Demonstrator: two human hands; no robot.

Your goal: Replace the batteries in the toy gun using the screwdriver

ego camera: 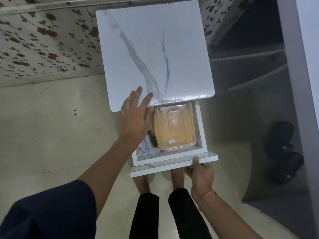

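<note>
A white drawer [202,128] stands pulled out from under a white marble-patterned table top [151,49]. My right hand [200,175] grips the drawer front [155,169] at its lower edge, thumb on top. My left hand [135,116] hovers flat over the drawer's left side with fingers spread, its fingertips over the table's front edge. Inside the drawer lies a clear lidded container [176,125] with orange contents. Beside it, partly under my left hand, a dark slim handle-like object [152,138] rests on a white paper [144,149]. No toy gun shows.
Floral wallpaper [43,40] covers the wall behind the table. Black sandals [283,152] lie on the floor at the right, near a white shelf unit [255,69]. My bare feet and dark trouser legs [181,213] stand right below the drawer front.
</note>
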